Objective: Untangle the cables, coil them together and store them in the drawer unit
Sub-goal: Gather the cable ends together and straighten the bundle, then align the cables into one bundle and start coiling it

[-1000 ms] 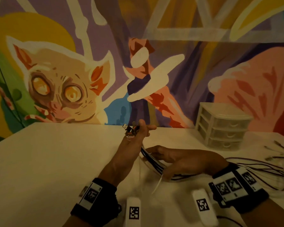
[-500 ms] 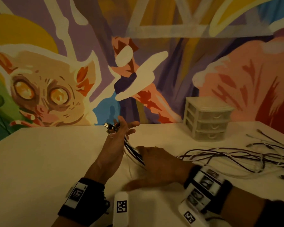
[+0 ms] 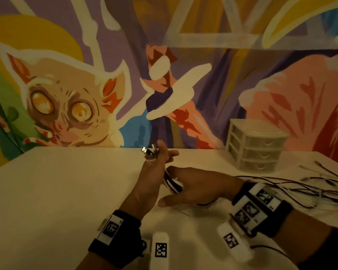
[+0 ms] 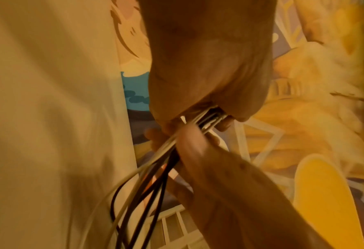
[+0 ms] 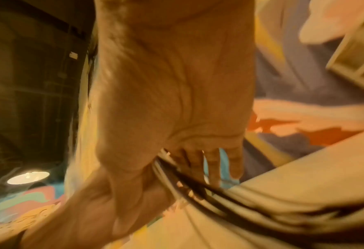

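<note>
Cables [image 3: 293,189] are trailing across the tabletop [image 3: 66,191] right of us; our left hand [image 3: 154,172] is pinching their plug ends while our right hand [image 3: 193,189], fingers loosely curled around them, should be sliding smoothly along the bundle.

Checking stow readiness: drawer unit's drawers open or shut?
Shut. All three fronts of the drawer unit sit flush in the head view.
</note>
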Motion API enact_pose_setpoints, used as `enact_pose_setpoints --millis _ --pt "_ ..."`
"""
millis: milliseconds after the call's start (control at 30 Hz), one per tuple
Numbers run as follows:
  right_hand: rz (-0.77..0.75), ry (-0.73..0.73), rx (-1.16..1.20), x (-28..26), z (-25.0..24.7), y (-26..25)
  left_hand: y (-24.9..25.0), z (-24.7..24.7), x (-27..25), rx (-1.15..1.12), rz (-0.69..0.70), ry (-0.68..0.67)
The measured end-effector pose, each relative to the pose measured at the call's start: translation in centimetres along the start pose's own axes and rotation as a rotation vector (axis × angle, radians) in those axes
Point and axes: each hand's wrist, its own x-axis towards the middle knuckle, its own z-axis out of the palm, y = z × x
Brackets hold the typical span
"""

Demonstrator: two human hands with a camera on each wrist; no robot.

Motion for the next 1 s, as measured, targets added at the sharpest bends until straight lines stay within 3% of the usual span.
enact_pose_setpoints --millis 67,200,333,433,500,633,900,1000 --pt "-0.063 0.074 0.112 1.0 1.0 -0.2 0.4 -0.2 -0.2 0.111 -0.002 0.013" --pt "-0.006 0.111 0.413 0.6 1.2 0.6 0.6 -0.9 0.3 0.098 0.009 0.043" --pt "-0.051 0.258 0.193 -1.0 1.2 0.8 0.1 -0.5 -0.1 0.026 -0.071 -0.097" --pt "-0.016 0.345 0.162 -2.3 1.0 2.0 0.3 -1.5 0.5 -0.243 -0.09 -0.1" --pt "0.005 0.312 0.105 -3.0 1.2 2.2 0.5 -1.8 0.8 -0.288 -0.088 -0.08" --pt "0.001 0.185 0.023 -3.0 2.3 1.9 -0.8 -0.7 0.8 -0.113 -0.086 -0.167" --pt "0.119 0.14 0.417 -4.1 2.2 1.1 -2.1 -0.1 0.5 -0.038 -0.209 -0.277" --pt "0.108 0.133 0.24 -4.4 2.0 1.2 -1.4 -0.1 0.5 0.031 -0.277 -0.245"
